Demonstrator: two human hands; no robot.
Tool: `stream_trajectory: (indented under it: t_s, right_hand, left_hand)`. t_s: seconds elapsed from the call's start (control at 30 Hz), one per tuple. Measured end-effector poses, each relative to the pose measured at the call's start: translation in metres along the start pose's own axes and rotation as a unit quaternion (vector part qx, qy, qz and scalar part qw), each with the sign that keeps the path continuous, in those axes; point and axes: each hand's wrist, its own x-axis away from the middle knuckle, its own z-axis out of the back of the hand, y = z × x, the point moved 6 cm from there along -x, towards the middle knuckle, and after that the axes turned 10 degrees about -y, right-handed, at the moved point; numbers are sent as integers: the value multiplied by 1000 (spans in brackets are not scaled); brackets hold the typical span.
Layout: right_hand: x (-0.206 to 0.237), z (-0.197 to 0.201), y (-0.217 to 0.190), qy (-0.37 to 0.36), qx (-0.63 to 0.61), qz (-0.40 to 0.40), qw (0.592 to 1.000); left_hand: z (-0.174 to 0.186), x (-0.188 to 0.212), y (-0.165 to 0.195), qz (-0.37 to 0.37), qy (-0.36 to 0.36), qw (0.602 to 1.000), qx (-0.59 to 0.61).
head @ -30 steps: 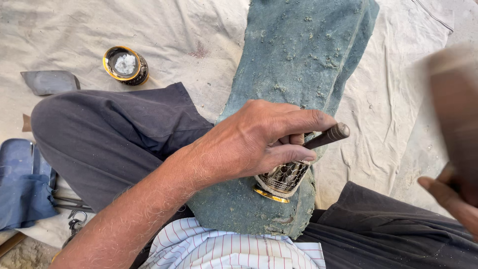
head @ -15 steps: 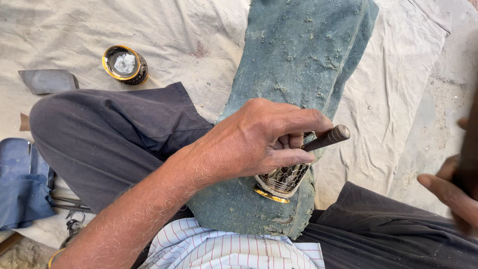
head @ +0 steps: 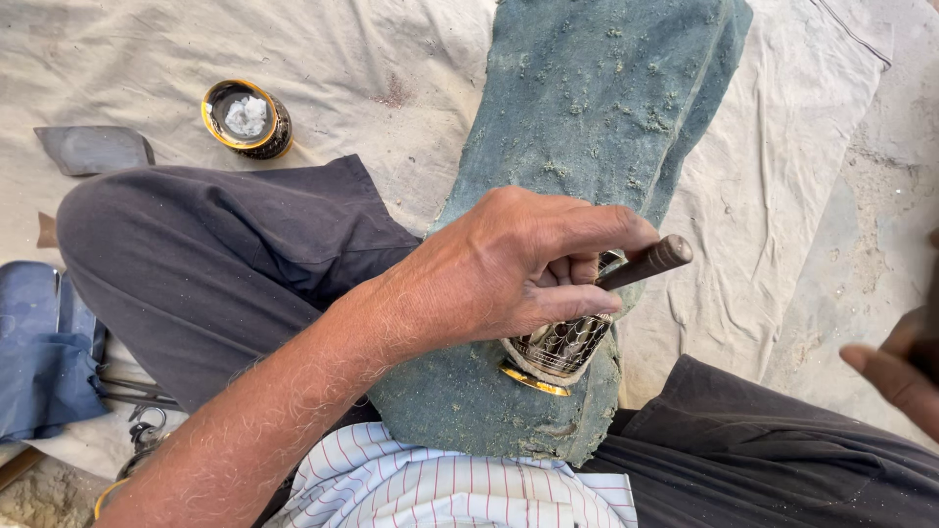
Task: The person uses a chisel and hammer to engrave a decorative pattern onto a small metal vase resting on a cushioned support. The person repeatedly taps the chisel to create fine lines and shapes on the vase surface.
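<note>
My left hand [head: 518, 264] grips a dark rod-shaped punch [head: 648, 262] and presses down on a round brass piece with an openwork pattern [head: 559, 347]. That piece rests on a long green dusty slab [head: 587, 117] lying across my lap. My right hand [head: 895, 376] shows only at the right edge, blurred, fingers curled around something dark that I cannot make out.
A small round black and gold bowl [head: 245, 119] with white material stands on the cream cloth [head: 372, 59] at upper left. A grey flat piece [head: 93, 149] lies beside it. Blue cloth [head: 39, 357] and metal tools [head: 137, 401] lie at the left edge.
My right hand, holding a blurred dark object high at the right a second ago, has dropped lower and further out of view. The left hand and punch stay in place.
</note>
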Motion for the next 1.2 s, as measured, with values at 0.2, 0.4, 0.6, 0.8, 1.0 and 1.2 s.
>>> stream_trajectory:
  t_s: [0.2,0.4,0.6,0.8,1.0,1.2]
  right_hand:
    - [-11,-10,20,35,-53,28,998]
    - [-14,-24,41,52,-110,33,992]
    - [-35,-27,81,43,-217,64,973]
    - [-35,-19,50,28,-62,26,997]
    - [-8,-7,14,36,36,17,999]
    - [-1,-14,16,107,134,133,976]
  left_hand:
    - [1,1,1,-13,5,1000,-27]
    - [0,5,-2,-36,17,999,-18]
    - [0,4,-1,-40,13,999,-16]
    - [-1,0,-4,17,-17,999,-28]
    - [0,4,0,-41,18,998,-35]
    - [0,6,-4,-37,15,999,-8]
